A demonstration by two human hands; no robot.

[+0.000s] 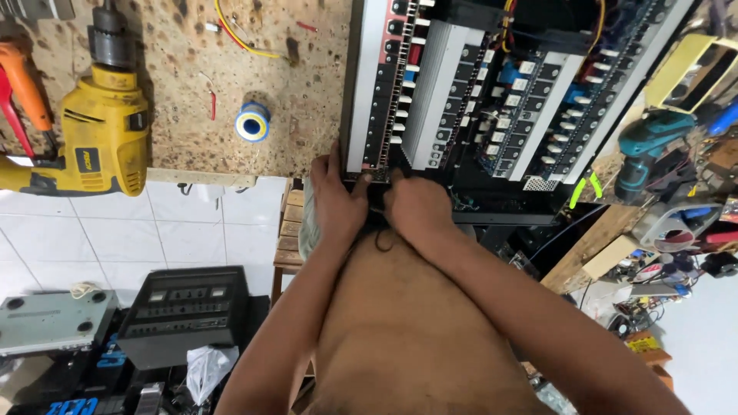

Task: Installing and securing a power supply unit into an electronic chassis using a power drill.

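Note:
A large open electronics chassis [500,100] with rows of black parts, silver heat sinks and blue components lies on the brown workbench [254,61]. Both hands work at its near edge. My left hand [336,201] presses against the chassis corner, fingers on the front panel strip. My right hand [415,206] is curled close beside it, fingers hidden under the chassis edge, with a thin dark wire looping below. What the fingers grip is hidden.
A yellow drill [100,131] lies at the bench's left, a roll of blue tape [252,121] nearer the middle. A teal drill [646,150] and green-handled cutters [584,188] sit right. Black and grey equipment boxes [184,315] stand on the white tiled floor.

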